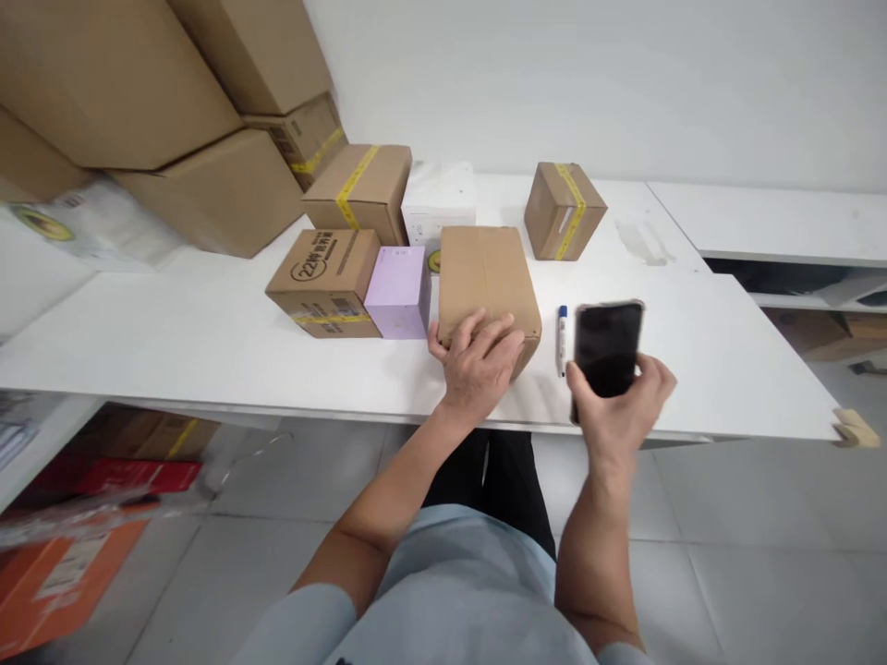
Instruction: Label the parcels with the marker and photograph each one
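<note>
My left hand (479, 360) lies with its fingers spread over the near end of a plain brown cardboard box (487, 268). In my right hand (620, 397) is a black phone (608, 342), gripped by its lower edges with the dark face up. Between the box and the phone a white marker with a blue cap (562, 342) rests on the white table (707, 360). Left of the brown box stands a lilac box (398, 291), which touches a printed brown box (325, 277) with yellow tape.
Behind are a taped carton (364, 185) and a white box (439, 199). A small taped box (565, 212) stands near the wall. Large cartons (208, 189) are stacked at the left. Under the table's left side lies an orange box (66, 582).
</note>
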{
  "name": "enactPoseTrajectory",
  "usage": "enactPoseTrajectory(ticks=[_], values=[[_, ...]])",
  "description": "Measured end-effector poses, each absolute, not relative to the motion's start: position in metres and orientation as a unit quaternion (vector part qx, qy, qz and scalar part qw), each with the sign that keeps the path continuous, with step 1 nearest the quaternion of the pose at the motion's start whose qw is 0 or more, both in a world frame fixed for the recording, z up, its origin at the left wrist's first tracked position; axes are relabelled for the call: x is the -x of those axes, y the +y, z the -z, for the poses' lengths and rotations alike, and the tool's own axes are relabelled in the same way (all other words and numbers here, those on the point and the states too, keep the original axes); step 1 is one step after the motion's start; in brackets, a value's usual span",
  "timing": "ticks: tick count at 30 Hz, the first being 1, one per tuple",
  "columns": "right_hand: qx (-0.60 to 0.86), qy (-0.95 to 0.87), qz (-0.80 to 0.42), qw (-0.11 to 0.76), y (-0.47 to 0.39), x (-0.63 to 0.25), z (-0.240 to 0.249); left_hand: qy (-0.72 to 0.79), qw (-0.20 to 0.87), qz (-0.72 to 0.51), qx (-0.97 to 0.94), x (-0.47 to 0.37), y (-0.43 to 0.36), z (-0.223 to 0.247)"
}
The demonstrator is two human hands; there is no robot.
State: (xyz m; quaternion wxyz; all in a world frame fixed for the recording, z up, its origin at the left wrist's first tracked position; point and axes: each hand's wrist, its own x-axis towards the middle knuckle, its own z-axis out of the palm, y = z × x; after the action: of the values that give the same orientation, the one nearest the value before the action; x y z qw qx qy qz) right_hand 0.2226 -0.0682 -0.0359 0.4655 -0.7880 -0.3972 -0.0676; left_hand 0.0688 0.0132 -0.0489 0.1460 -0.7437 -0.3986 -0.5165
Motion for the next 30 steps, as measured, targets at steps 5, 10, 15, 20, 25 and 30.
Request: enactPoseTrajectory(ticks=[5,10,15,20,25,30], values=[[0.904,-0.265,-0.004,0.335,-0.074,-0.282,0.048,-0.378,0.177,0.530,0.738,-0.068,0.013,0.043],[0.950,-0.237,-0.048,0.200,-0.072,-0.316,0.067,-0.387,0.172,0.509,0.750,-0.069,0.011,0.040],[0.962,-0.238,-0.066,0.117,-0.067,-0.323,0.075,-0.429,0.180,0.490,0.737,-0.066,0.020,0.041],[0.955,-0.258,-0.076,0.124,-0.059,-0.333,0.079,-0.443,0.179,0.488,0.730,-0.050,0.045,0.045],[0.954,-0.256,-0.071,0.137,-0.050,-0.342,0.078,-0.423,0.196,0.492,0.736,-0.038,0.070,0.045],[0.913,-0.333,-0.035,0.235,-0.016,-0.329,0.053,-0.439,0.219,0.488,0.722,-0.034,0.089,0.047]])
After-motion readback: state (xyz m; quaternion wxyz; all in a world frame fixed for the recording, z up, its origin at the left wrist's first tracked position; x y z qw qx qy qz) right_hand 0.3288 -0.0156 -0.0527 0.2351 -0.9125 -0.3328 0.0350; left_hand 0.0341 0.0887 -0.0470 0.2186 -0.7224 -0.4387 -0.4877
